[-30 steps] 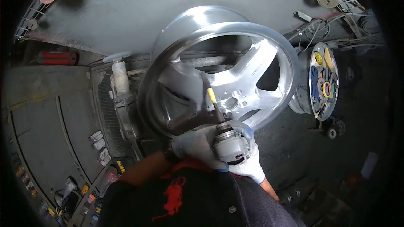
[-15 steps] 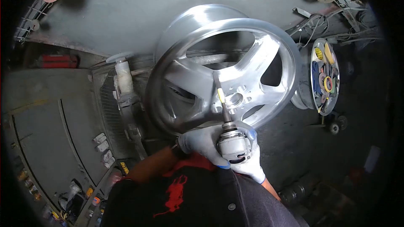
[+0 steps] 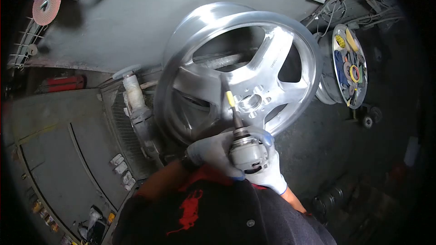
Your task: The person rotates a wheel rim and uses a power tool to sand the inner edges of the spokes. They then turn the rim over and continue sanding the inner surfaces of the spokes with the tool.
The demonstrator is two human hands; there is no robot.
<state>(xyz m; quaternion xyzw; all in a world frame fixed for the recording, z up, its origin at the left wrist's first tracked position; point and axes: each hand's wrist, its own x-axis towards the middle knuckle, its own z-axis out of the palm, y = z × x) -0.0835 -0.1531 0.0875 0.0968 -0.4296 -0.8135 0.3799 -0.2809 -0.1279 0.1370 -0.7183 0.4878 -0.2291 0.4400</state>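
Note:
My left hand [image 3: 212,152], in a white and blue glove, is closed around the left side of a silver power tool [image 3: 248,155]. On the tool's right side and underneath, my right hand [image 3: 273,172] grips it in a similar glove. A dark shaft with a yellow band [image 3: 230,99] extends from the tool, and its blurred tip lies over a spoke near the hub of a large metal wheel rim [image 3: 284,88]. Whether the tip touches the metal cannot be made out. The rim stands tilted in front of me.
Left of the rim stands a second tool with a white-wrapped body [image 3: 133,91]. A pink disc [image 3: 47,3] is at the upper left. On the right, a round tray [image 3: 336,66] holds discs and tape. Cables [image 3: 334,11] hang at the upper right.
The view has shifted, so the surroundings at the left appear lower and the tray higher. The tool and both hands have moved slightly left, the shaft tip nearer the left spoke.

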